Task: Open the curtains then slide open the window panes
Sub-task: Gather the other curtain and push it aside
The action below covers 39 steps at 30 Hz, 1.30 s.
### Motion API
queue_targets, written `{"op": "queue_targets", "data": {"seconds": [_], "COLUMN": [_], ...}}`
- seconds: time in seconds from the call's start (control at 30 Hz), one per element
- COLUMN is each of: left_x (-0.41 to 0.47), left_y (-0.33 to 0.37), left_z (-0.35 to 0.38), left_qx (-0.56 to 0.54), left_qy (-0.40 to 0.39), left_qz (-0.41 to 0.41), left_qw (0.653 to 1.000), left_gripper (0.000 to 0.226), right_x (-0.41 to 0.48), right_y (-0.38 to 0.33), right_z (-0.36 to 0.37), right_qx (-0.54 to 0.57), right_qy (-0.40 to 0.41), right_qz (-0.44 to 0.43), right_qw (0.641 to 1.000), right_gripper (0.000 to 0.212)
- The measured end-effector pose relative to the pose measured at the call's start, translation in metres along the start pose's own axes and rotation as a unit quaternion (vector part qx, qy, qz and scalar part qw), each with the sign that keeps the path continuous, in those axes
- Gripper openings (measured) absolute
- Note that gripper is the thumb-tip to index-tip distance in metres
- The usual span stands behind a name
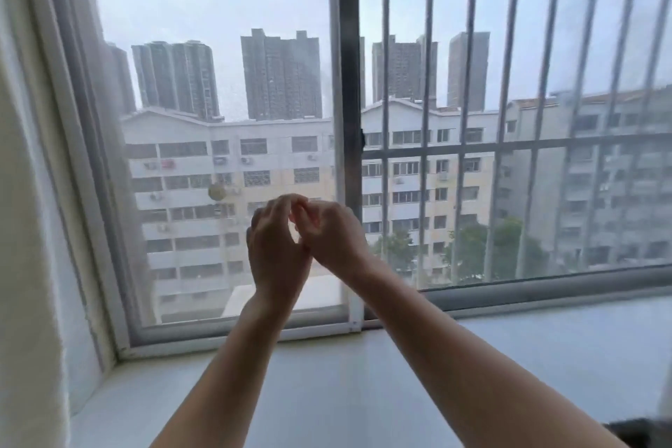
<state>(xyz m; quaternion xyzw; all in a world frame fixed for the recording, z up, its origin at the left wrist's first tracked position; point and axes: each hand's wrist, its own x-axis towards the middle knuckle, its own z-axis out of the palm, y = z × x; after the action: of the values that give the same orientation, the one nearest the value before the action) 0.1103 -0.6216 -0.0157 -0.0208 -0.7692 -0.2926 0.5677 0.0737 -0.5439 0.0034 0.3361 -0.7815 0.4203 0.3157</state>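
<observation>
With the curtain (25, 229) bunched left of the mullion (345, 120), the left hand (276, 247) and right hand (327, 233) meet before the left pane (218, 84), fingers curled together, seemingly grasping nothing, perhaps readying to slide it.

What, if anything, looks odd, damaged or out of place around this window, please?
A small round yellowish blotch sits on the left glass pane, like a sticker or stain; which one is unclear. A small dark mark shows on the grey centre frame post. Nothing else stands out.
</observation>
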Motion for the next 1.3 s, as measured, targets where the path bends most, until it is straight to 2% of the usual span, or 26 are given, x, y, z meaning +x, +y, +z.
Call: {"op": "queue_targets", "data": {"seconds": [0.17, 0.2, 0.4, 0.53, 0.7, 0.83, 0.9, 1.07, 1.3], "left_x": [-0.033, -0.04, -0.063, -0.071, -0.075, -0.072, -0.073, -0.079, -0.088], "left_y": [0.078, 0.108, 0.195, 0.247, 0.312, 0.349, 0.359, 0.385, 0.421], "left_z": [0.094, 0.124, 0.218, 0.275, 0.349, 0.403, 0.426, 0.476, 0.522], "left_qx": [-0.075, -0.103, -0.194, -0.231, -0.29, -0.319, -0.315, -0.328, -0.36], "left_qy": [-0.076, -0.096, -0.168, -0.174, -0.182, -0.187, -0.196, -0.236, -0.254], "left_qz": [0.018, 0.02, 0.022, 0.03, 0.049, 0.056, 0.067, 0.066, 0.062], "left_qw": [0.994, 0.99, 0.966, 0.957, 0.938, 0.928, 0.926, 0.912, 0.895], "left_gripper": [0.026, 0.026, 0.028, 0.03, 0.038, 0.043, 0.047, 0.064, 0.071], "right_x": [-0.032, -0.04, -0.061, -0.065, -0.055, -0.038, -0.033, -0.027, -0.026], "right_y": [0.074, 0.099, 0.173, 0.21, 0.256, 0.294, 0.311, 0.354, 0.394], "right_z": [-0.102, -0.137, -0.246, -0.307, -0.376, -0.418, -0.433, -0.461, -0.502], "right_qx": [-0.117, -0.149, -0.259, -0.321, -0.43, -0.49, -0.494, -0.444, -0.467], "right_qy": [0.047, 0.069, 0.123, 0.175, 0.247, 0.252, 0.246, 0.211, 0.196], "right_qz": [0.052, 0.058, 0.111, 0.119, 0.079, 0.075, 0.088, 0.121, 0.123], "right_qw": [0.991, 0.985, 0.952, 0.923, 0.865, 0.831, 0.829, 0.862, 0.853], "right_gripper": [0.025, 0.024, 0.023, 0.022, 0.027, 0.04, 0.05, 0.066, 0.07]}}
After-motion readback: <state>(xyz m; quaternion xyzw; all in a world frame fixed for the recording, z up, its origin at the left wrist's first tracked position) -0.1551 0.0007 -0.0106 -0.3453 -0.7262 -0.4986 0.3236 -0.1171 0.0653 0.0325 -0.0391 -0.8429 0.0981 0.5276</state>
